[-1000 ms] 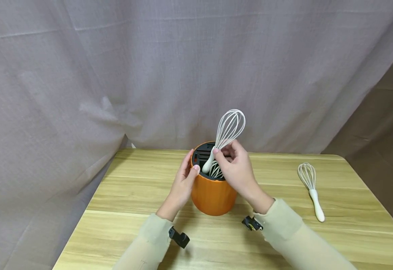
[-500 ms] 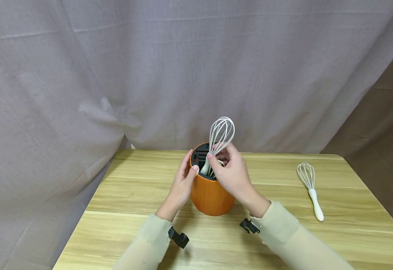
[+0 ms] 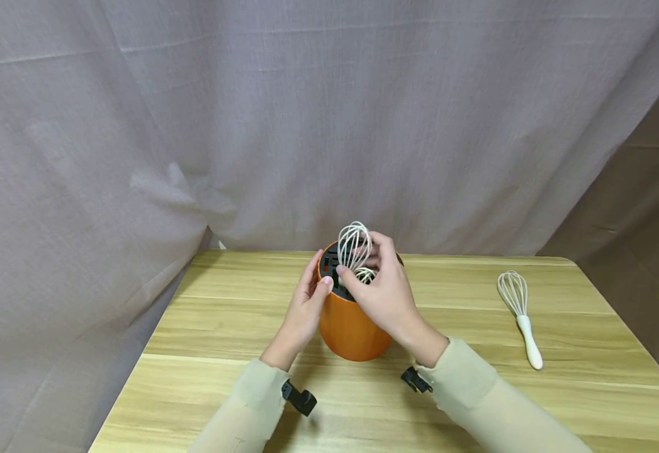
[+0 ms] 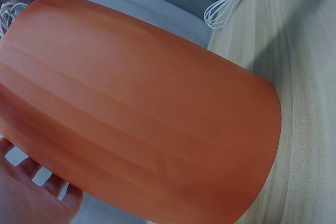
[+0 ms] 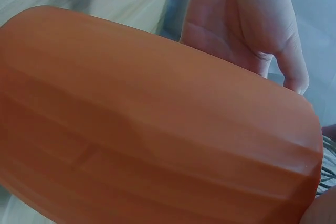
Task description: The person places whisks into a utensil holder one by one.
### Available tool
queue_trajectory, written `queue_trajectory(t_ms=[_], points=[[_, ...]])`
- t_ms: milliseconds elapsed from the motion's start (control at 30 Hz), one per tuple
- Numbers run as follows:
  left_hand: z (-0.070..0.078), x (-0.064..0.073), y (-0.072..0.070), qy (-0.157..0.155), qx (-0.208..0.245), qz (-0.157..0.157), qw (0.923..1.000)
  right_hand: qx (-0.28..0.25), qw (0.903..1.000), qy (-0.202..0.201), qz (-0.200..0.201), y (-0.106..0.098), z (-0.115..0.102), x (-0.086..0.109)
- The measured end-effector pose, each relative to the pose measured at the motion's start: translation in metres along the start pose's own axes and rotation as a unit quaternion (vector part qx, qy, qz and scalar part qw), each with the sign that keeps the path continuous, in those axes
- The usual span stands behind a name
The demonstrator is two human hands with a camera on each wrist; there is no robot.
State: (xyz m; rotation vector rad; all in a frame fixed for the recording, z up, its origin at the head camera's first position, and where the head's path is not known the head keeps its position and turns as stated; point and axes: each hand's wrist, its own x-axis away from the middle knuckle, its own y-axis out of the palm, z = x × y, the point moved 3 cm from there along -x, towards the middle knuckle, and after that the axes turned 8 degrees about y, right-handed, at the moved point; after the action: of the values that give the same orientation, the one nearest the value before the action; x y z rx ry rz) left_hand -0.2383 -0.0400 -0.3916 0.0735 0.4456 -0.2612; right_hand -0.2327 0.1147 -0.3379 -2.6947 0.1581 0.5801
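Observation:
An orange holder (image 3: pixel 354 336) with a black slotted top stands on the table. My left hand (image 3: pixel 305 311) holds its left side, the thumb at the rim and the fingers along the wall. My right hand (image 3: pixel 388 296) pinches a white whisk (image 3: pixel 354 244) low on its wires, over the holder's opening. The whisk's handle points down into the holder and is mostly hidden. Another whisk (image 3: pixel 366 275) sits inside, only its wire tips showing beside my right fingers. Both wrist views are largely filled by the holder's orange wall (image 4: pixel 142 93).
A third white whisk (image 3: pixel 524 324) lies on the wooden table (image 3: pixel 204 371) to the right, wires pointing away. A grey curtain (image 3: pixel 284 126) hangs behind the table's back edge.
My right hand has lowered the whisk, moving it left and down so its handle sinks into the holder. My left hand stays at the holder's side.

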Motion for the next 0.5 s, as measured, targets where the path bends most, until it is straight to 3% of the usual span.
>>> queue_trajectory(t_ms=[333, 500], points=[[0.0006, -0.0001, 0.0005, 0.000, 0.000, 0.001, 1.0000, -0.022, 0.9996, -0.015, 0.005, -0.0024, -0.0008, 0.0008], [0.0010, 0.0002, 0.0002, -0.002, -0.008, 0.000, 1.0000, -0.051, 0.9982, -0.023, -0.021, -0.0031, -0.0013, 0.0014]])
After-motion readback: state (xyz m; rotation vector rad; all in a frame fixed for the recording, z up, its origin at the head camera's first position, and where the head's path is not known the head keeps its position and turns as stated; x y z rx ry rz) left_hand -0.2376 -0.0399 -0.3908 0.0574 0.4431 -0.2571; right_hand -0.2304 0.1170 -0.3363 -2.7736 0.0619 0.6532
